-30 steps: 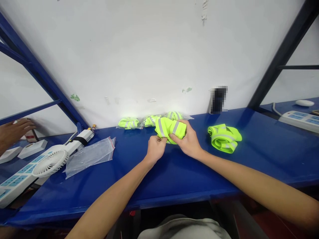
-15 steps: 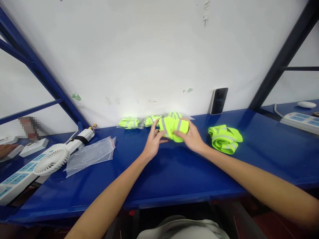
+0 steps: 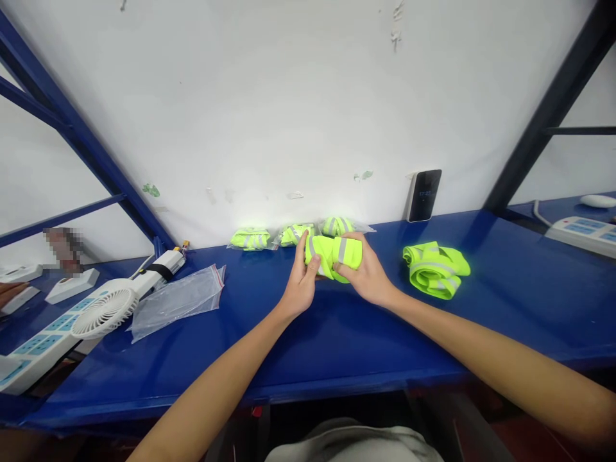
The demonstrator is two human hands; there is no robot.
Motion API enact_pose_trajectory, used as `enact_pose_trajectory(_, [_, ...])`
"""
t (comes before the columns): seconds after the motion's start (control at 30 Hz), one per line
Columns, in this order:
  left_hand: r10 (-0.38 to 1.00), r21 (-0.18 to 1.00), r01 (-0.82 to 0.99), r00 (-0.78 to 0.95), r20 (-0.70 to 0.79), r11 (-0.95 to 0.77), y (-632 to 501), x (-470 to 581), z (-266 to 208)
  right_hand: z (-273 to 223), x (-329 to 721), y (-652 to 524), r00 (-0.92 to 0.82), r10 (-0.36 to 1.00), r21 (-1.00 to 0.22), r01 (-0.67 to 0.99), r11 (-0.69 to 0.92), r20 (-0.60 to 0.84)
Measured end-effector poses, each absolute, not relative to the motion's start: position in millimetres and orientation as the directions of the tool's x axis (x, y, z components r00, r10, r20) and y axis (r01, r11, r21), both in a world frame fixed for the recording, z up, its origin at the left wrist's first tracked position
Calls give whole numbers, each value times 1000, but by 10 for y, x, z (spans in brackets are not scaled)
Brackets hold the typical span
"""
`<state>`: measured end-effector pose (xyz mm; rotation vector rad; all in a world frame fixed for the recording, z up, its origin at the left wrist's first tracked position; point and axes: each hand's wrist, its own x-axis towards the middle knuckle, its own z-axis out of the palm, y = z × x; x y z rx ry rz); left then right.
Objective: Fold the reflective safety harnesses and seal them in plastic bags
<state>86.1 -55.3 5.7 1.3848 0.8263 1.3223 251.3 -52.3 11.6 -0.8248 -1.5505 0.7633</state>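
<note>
A rolled neon-yellow vest with grey reflective stripes (image 3: 332, 255) is squeezed between both hands just above the blue table (image 3: 337, 333). My left hand (image 3: 301, 287) presses its left end with fingers wrapped up around it. Gripping the right side and top of the roll is my right hand (image 3: 368, 273). Three bagged vests (image 3: 250, 238) lie in a row against the wall behind the hands. A loose folded vest (image 3: 437, 268) lies to the right.
An empty clear zip bag (image 3: 178, 300) lies left of my hands. Further left are a white desk fan (image 3: 103, 312), a power strip (image 3: 29, 350) and small white boxes. A phone (image 3: 423, 194) leans on the wall. Another person's hand shows at the left edge.
My left hand opened off the vest's lower edge, then closed again around the roll's left end. The vest is now a tighter bundle. The other person's hand drew back to the left edge.
</note>
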Motion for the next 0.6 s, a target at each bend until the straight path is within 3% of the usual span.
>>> enact_pose_trajectory(0.2, [978,911,-376,54,202,-167,-513,920,47,87,2529,-517,-97,776,-748,216,628,623])
enact_pose_trajectory(0.37, [971,912,-359,53,231,-198,-521,903,22,110,2561,-502,-241,767,-744,197,638,594])
enact_pose_trajectory(0.6, [965,909,-339,18,262,-240,-507,911,24,167,2594,-502,-306,752,-711,254,656,584])
